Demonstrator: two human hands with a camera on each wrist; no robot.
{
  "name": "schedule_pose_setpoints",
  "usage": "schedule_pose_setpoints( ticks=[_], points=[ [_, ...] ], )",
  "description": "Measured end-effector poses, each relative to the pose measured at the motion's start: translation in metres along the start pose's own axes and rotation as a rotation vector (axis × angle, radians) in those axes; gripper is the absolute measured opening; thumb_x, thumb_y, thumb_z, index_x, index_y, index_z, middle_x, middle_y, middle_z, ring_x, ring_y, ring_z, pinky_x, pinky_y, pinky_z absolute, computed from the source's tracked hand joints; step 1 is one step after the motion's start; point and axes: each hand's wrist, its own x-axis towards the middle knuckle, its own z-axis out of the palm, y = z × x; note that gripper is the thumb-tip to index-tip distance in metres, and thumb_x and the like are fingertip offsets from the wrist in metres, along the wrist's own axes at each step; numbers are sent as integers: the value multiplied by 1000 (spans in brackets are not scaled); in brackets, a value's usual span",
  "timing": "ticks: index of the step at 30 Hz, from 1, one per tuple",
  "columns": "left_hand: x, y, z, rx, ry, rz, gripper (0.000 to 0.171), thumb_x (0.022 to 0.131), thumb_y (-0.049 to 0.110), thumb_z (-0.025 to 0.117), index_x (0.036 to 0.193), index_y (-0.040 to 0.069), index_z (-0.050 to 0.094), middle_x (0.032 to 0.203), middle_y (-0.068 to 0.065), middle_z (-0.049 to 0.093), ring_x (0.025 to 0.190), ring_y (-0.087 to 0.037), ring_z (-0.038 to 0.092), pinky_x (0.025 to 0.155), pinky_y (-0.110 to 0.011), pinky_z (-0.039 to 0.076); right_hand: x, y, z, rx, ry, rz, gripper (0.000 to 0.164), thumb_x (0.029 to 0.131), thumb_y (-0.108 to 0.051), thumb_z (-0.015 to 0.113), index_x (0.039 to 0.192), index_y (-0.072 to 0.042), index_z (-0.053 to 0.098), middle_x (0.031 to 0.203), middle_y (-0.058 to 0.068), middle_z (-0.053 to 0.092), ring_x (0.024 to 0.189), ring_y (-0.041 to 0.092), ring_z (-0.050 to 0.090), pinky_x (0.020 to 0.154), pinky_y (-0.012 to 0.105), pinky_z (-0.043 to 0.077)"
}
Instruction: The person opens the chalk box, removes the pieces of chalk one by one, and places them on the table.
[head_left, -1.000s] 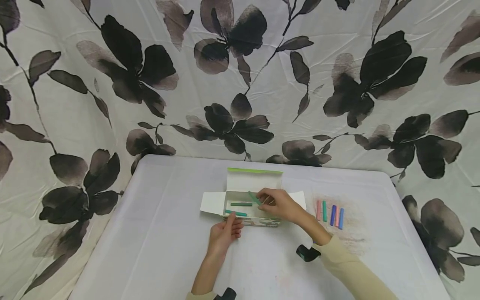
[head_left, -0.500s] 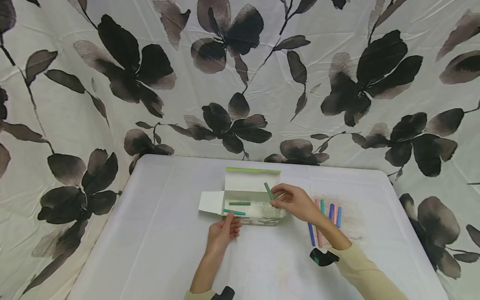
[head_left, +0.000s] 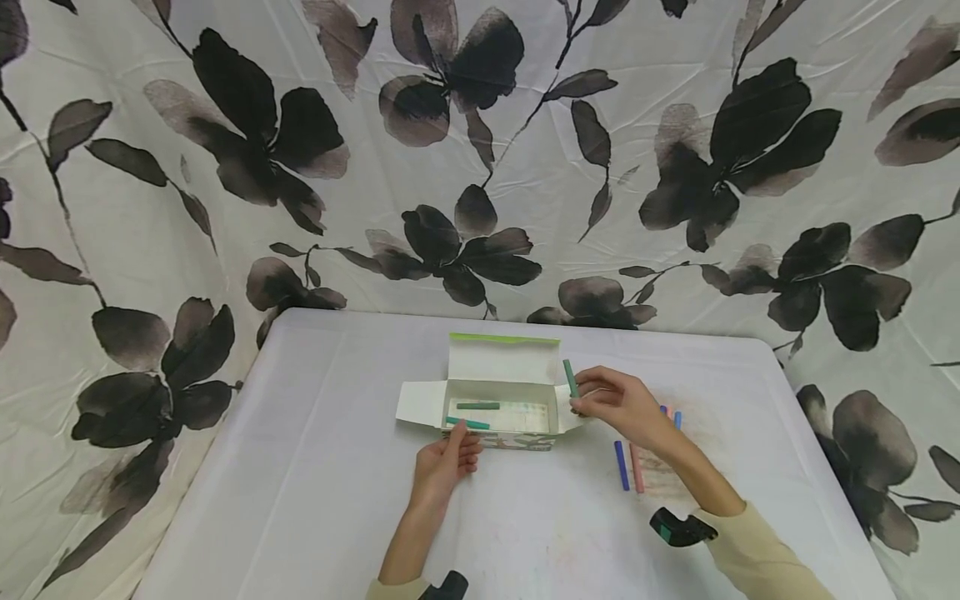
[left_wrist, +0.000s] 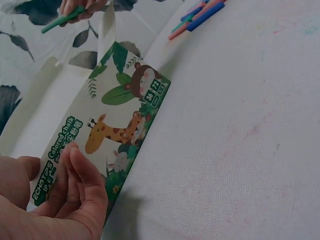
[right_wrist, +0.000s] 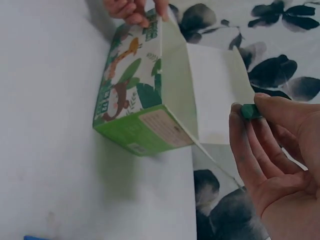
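Observation:
A chalk box (head_left: pixel 517 442), printed with animals and "Colored chalk" (left_wrist: pixel 120 130), lies with its lid and side flaps spread. My left hand (head_left: pixel 442 462) grips its front wall near the left end, thumb over the rim and fingers against the printed face. Inside lie a dark green chalk stick (head_left: pixel 477 406) and a teal chalk stick (head_left: pixel 468 423). Just right of the box, above its right flap, my right hand (head_left: pixel 618 404) pinches a green chalk stick (head_left: pixel 571 379) between thumb and fingers. The right wrist view shows only that stick's end (right_wrist: pixel 251 111).
On the table's right, partly behind the right forearm, several chalk sticks lie side by side: a blue one (head_left: pixel 622 465), a pink one (head_left: pixel 637 468) and others. Coloured chalk dust marks the white tablecloth (head_left: pixel 337 467). A floral curtain (head_left: pixel 480 167) hangs behind the table.
My right hand has lifted the green chalk stick out of the box and carried it right, past the box's right end. The left hand keeps its place on the front wall.

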Motion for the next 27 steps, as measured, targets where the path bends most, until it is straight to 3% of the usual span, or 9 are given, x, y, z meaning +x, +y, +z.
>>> schedule_pose_setpoints(
  ticks=[3, 10, 18, 27],
  points=[
    [0, 0, 0, 3, 4, 0, 53, 106, 39, 59, 113, -13, 67, 95, -12, 73, 76, -9, 61, 68, -20, 56, -6, 2, -5, -19, 29, 14, 38, 97, -12, 73, 129, 4, 60, 112, 19, 69, 96, 16, 72, 84, 41, 61],
    [1, 0, 0, 6, 1, 4, 53, 106, 39, 59, 113, -13, 67, 95, -12, 73, 76, -9, 62, 68, -21, 56, -24, 4, -17, -70, 108, 100, 42, 96, -22, 76, 130, -3, 61, 117, 16, 67, 95, 12, 71, 67, 30, 57],
    [1, 0, 0, 12, -1, 2, 54, 107, 40, 58, 113, -13, 67, 98, -14, 73, 77, -10, 61, 68, -21, 56, -48, 17, -31, -68, 146, 95, 40, 98, -19, 74, 130, 2, 60, 113, 18, 67, 95, 12, 72, 82, 28, 59],
    [4, -3, -2, 2, -7, -10, 53, 107, 38, 57, 112, -13, 68, 98, -14, 73, 76, -10, 61, 68, -20, 56, -75, 40, -38, -94, 206, 158, 45, 98, -19, 73, 133, 5, 58, 116, 18, 68, 96, 6, 70, 81, 20, 56]
  ],
)
